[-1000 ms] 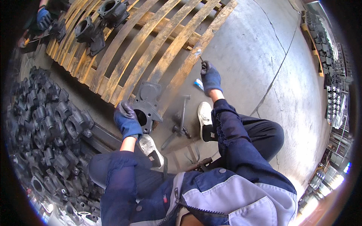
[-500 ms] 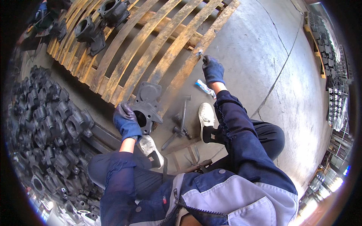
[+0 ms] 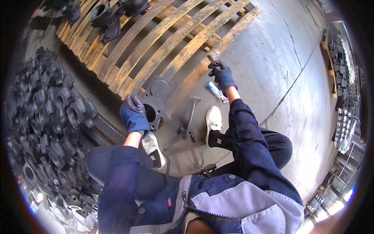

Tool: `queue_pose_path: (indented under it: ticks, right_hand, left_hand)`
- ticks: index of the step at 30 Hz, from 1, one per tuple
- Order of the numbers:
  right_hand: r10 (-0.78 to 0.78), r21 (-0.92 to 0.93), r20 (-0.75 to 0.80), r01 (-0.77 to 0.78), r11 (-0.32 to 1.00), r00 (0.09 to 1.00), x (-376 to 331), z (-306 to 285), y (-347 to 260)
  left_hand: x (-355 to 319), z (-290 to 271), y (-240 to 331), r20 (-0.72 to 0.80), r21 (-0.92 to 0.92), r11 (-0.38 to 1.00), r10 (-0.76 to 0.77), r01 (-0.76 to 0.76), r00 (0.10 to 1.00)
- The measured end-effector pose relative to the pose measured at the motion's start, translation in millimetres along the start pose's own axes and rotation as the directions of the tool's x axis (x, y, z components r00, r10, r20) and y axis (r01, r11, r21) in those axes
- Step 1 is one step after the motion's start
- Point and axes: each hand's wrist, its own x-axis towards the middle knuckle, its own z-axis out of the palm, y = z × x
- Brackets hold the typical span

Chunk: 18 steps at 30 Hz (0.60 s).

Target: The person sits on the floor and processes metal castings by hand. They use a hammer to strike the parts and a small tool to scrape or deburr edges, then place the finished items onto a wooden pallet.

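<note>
Smooth grey concrete floor bears thin dark cracks; bright white light glares at lower right.

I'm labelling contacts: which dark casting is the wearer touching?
The casting at the near edge of the pallet: the left hand holds its side. The castings farther up it and in the heap at left touch neither hand.

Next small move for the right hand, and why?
Probably touch the slim tool to the pale smear on the pallet: the right hand holds the tool close beside it, while the left hand grips the dark casting at its left side. Whether the tip is loaded is too small to tell.
</note>
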Motion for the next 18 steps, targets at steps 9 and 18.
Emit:
queue_pose_path:
  ticks: [9,18]
  right_hand:
    - [0.069,0.164,0.490,-0.169,0.972,0.869,-64,59,-36]
    - [-0.301,-0.227,0.449,0.433,0.872,0.841,-73,107,6]
  left_hand:
    - [2,-12,12,0.044,-0.006,0.996,-0.090,0.091,0.995]
    - [3,-19,20,0.047,-0.002,0.992,-0.122,0.122,0.991]
